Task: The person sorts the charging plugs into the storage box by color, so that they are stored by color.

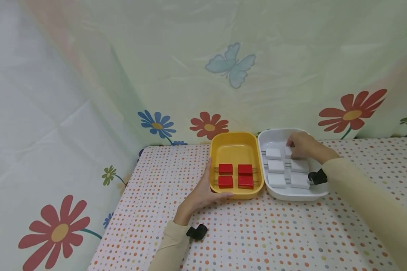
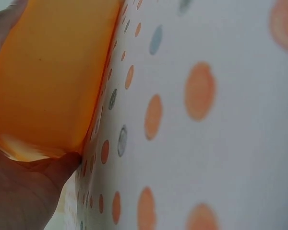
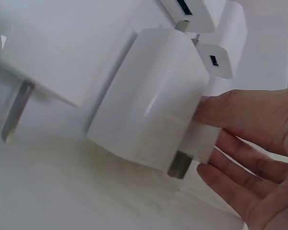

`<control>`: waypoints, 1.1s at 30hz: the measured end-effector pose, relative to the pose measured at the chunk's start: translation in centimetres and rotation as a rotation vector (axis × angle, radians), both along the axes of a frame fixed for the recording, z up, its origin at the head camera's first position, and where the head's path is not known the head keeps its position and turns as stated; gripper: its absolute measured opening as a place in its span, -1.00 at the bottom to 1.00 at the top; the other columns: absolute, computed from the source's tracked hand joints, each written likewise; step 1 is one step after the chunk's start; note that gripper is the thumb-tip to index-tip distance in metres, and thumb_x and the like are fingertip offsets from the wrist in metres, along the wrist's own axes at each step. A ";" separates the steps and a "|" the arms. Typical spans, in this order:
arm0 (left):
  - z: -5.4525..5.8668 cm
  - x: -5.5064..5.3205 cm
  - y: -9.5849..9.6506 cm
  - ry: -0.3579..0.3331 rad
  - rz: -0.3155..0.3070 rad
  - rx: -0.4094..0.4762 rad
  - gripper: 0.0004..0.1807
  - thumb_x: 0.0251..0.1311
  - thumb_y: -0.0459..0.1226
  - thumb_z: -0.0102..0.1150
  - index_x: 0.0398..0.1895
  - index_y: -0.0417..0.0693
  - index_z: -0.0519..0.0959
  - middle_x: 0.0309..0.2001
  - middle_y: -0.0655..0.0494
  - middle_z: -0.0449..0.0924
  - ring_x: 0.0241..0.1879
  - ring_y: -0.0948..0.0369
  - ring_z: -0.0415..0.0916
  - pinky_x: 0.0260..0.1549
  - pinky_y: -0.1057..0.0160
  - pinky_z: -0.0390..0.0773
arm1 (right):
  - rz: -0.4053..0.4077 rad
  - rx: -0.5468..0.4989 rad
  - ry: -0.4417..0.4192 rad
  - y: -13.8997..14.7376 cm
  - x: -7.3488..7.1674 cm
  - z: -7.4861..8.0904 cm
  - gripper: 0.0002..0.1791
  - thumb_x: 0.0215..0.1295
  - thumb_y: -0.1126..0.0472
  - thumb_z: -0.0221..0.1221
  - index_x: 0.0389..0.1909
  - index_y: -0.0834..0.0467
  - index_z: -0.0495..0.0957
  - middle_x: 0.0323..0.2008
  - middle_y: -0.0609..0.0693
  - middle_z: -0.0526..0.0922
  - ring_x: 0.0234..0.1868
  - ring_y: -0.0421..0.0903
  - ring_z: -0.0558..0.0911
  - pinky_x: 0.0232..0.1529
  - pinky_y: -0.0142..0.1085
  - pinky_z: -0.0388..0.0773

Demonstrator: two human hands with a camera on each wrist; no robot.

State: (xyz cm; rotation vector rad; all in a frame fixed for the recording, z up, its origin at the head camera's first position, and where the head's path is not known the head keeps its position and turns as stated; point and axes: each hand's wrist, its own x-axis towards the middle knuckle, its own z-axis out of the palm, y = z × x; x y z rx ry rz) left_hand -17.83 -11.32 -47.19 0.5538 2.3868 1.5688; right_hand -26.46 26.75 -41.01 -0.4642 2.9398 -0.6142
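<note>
My left hand point(image 1: 201, 192) grips the yellow tray point(image 1: 234, 150) at its near left corner, thumb along the front wall and fingers along the left side. In that tray lie several red plug adapters point(image 1: 225, 169) with metal prongs. Beside it, my right hand point(image 1: 304, 145) reaches into the white tray point(image 1: 296, 197) and pinches a white plug adapter point(image 3: 201, 140) at the back right, between thumb and fingers. Several more white plug adapters point(image 1: 276, 166) lie in two columns there. In the right wrist view a larger-looking white adapter point(image 3: 149, 96) partly covers the held one.
The two trays stand side by side on a dotted tablecloth point(image 1: 244, 233). A flowered, butterfly-printed curtain point(image 1: 274, 86) hangs close behind them. Black wrist cameras point(image 1: 197, 232) sit on both forearms, the right one over the white tray's right side.
</note>
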 end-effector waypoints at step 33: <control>2.3 -1.1 -2.2 0.024 0.022 -0.244 0.48 0.08 0.15 0.56 0.71 0.22 -0.47 0.69 -0.03 -0.22 0.63 -0.03 -0.07 0.50 -0.24 0.14 | 0.042 -0.060 0.191 -0.6 13.7 4.8 -0.32 0.02 0.19 0.62 0.15 0.39 0.63 0.05 0.35 0.58 -0.01 0.30 0.63 -0.09 0.20 0.68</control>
